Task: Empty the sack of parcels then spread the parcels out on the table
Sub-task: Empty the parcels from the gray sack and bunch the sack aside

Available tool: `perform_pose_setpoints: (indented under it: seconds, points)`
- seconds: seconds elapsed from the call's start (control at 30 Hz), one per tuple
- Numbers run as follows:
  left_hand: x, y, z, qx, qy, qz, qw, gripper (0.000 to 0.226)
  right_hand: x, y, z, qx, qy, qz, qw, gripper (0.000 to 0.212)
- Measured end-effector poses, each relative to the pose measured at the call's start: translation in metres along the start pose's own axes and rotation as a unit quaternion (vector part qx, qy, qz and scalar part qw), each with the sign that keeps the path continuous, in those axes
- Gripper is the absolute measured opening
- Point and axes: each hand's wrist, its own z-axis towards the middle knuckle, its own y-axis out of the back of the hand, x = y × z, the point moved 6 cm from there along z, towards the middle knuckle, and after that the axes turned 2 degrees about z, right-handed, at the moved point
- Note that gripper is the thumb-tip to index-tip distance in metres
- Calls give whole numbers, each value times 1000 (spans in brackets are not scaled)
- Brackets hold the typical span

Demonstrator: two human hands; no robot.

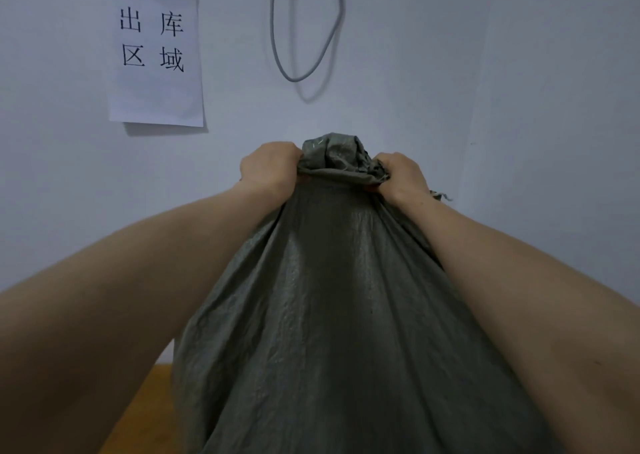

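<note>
Pale wall, wooden table (152, 388) corner, grey sack (329, 315) hoisted high
Left hand (268, 166) and right hand (401, 176) clench its bunched end; shake steadily, mouth low over the table; parcels unseen

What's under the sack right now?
Only a corner of wooden table shows at its lower left. The sack, gripped by left hand and right hand, covers everything beneath; no parcels visible.

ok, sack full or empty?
Cannot tell. The sack hangs from the left hand and right hand; its lower end is out of frame.
</note>
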Motion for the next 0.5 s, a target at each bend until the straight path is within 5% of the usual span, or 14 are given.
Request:
perform_pose_setpoints:
  seconds: [0.17, 0.33, 0.5]
  points:
    - [-3, 24, 10, -34, 6, -1, 999, 19, 11, 14, 8, -48, 8, 8, 999, 9]
    - [1, 8, -2, -1, -11, 23, 1000, 15, 6, 3, 4, 11, 15, -22, 1000, 12]
    - [2, 34, 16, -52, -6, 13, 999, 13, 16, 20, 17, -51, 15, 6, 999, 2]
